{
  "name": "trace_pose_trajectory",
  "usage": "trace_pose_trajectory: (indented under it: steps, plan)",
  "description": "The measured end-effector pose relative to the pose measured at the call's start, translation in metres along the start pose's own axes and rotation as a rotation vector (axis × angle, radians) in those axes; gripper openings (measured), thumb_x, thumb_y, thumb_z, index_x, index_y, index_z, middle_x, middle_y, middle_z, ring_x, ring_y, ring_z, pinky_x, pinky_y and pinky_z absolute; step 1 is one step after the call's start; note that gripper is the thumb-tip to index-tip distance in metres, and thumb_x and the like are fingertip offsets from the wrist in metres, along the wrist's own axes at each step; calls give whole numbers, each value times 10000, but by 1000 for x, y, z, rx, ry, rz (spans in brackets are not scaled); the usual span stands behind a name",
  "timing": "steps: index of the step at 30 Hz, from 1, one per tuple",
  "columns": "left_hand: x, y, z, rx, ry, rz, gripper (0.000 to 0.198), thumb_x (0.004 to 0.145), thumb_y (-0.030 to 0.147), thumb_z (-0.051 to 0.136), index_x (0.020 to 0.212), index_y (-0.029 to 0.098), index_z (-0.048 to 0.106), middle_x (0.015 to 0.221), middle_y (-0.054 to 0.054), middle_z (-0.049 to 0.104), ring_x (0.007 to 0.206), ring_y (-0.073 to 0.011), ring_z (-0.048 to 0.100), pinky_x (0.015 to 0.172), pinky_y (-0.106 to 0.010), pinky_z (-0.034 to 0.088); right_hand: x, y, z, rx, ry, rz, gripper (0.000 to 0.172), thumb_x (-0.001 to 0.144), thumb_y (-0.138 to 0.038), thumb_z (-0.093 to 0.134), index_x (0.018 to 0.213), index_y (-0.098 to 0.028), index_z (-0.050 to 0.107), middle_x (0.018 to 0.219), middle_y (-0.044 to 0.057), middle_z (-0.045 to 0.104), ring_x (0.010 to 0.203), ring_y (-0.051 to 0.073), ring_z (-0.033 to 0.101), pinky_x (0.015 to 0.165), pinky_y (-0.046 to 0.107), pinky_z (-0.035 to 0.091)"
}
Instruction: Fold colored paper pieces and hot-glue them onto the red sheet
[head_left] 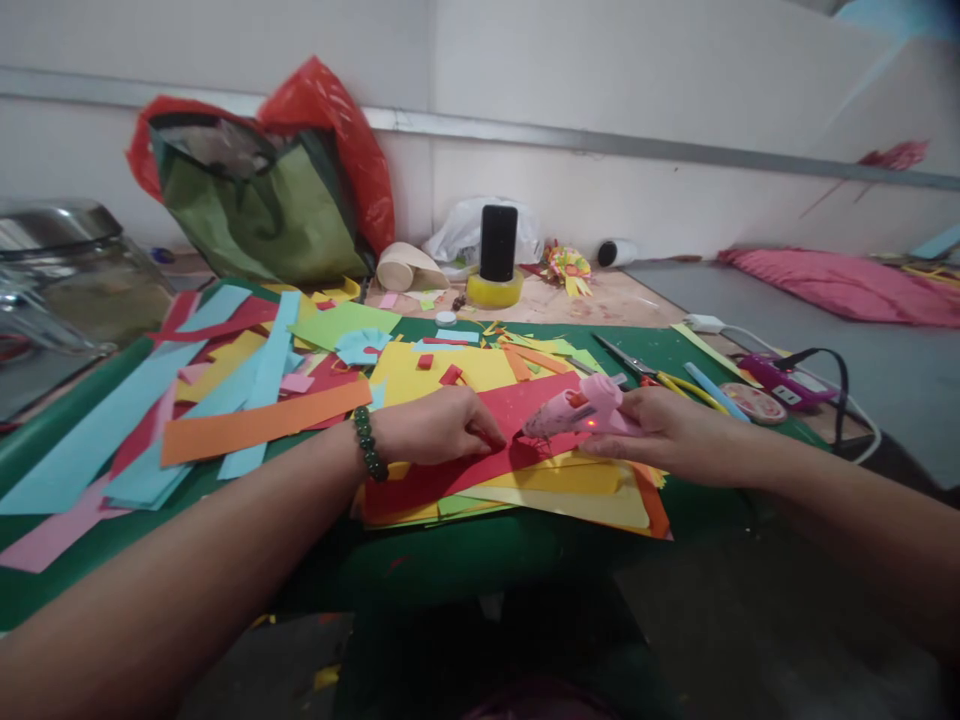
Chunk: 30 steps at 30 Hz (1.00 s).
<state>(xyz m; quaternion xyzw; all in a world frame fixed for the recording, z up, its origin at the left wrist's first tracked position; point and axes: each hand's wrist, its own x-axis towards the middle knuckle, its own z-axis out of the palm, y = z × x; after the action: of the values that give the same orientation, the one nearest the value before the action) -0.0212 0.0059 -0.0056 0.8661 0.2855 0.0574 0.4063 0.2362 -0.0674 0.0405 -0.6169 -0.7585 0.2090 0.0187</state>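
My right hand (664, 432) is wrapped round a pink hot glue gun (577, 410), a small orange light glowing on its side. The gun's nozzle points left and down, close above a red paper sheet (439, 478). My left hand (450, 425), with a green bead bracelet at the wrist, rests on that red sheet near the nozzle. Its fingers are pinched together, and whatever they hold is hidden. Under the red sheet lies a stack of yellow, green and orange paper (570, 500). Two small red paper pieces (451, 375) sit on a yellow sheet just behind my left hand.
Coloured paper strips (262, 425) cover the left of the green mat (450, 560). Scissors (630, 362) lie behind my right hand. A phone (499, 243) stands in a yellow tape roll (495, 289). A glass jar (56, 280) and a green bag (259, 215) are at the left.
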Motion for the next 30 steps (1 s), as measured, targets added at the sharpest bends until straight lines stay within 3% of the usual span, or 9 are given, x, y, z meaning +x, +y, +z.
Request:
trace_pose_trajectory:
  steps: [4, 9, 15, 18, 22, 24, 26, 30]
  plan:
    - [0, -1, 0, -13, 7, 1, 256, 746, 179, 617, 929, 203, 794, 776, -3, 749, 638, -119, 594, 621, -207, 424, -1, 2, 0, -24, -38, 6, 684, 675, -879, 416, 534, -218, 309, 572, -44, 250, 497, 82, 238, 436, 249, 190]
    - [-1, 2, 0, -57, 56, 19, 230, 721, 177, 640, 872, 231, 804, 736, 14, 751, 615, -127, 616, 595, -202, 438, 1, 3, 2, 11, 16, -16, 677, 670, -872, 429, 526, -220, 319, 561, -40, 261, 485, 82, 243, 427, 255, 191]
    - [1, 8, 0, -22, 56, -25, 219, 721, 154, 636, 855, 202, 802, 866, -35, 779, 770, -175, 686, 668, -214, 483, -4, 4, -5, 118, 37, 19, 682, 596, -873, 522, 498, -226, 330, 521, -45, 262, 449, 78, 251, 408, 256, 184]
    - [0, 11, -5, -17, 39, -65, 217, 706, 144, 643, 864, 189, 784, 807, -32, 769, 715, -156, 672, 627, -202, 463, 1, 8, -11, 270, 204, 55, 644, 635, -838, 530, 517, -232, 349, 471, -43, 306, 427, 84, 274, 411, 261, 195]
    - [-9, 20, -21, -210, -34, -126, 308, 699, 221, 702, 1000, 161, 721, 630, 11, 680, 567, -128, 614, 539, -204, 433, 30, 19, -13, 395, 655, 79, 571, 707, -706, 588, 508, -233, 336, 445, -40, 330, 440, 98, 325, 442, 269, 248]
    - [-15, 24, -30, -354, 17, -117, 421, 678, 259, 749, 1083, 163, 691, 658, 10, 681, 602, -130, 619, 581, -218, 457, 50, 26, -11, 382, 766, 48, 537, 733, -671, 574, 507, -230, 369, 437, -33, 350, 454, 111, 358, 453, 273, 257]
    - [-18, 25, -36, -478, 135, -111, 398, 669, 288, 775, 1039, 164, 701, 695, -3, 693, 646, -128, 625, 633, -230, 478, 71, 33, -9, 301, 773, 32, 505, 771, -657, 532, 548, -211, 456, 454, -11, 428, 493, 138, 432, 475, 274, 276]
    - [-16, 19, -38, -662, 382, -143, 240, 631, 322, 819, 717, 144, 682, 659, 0, 656, 626, -103, 600, 638, -220, 485, 104, 43, -1, 44, 560, 163, 506, 817, -646, 494, 607, -189, 538, 566, 62, 592, 617, 195, 565, 537, 283, 312]
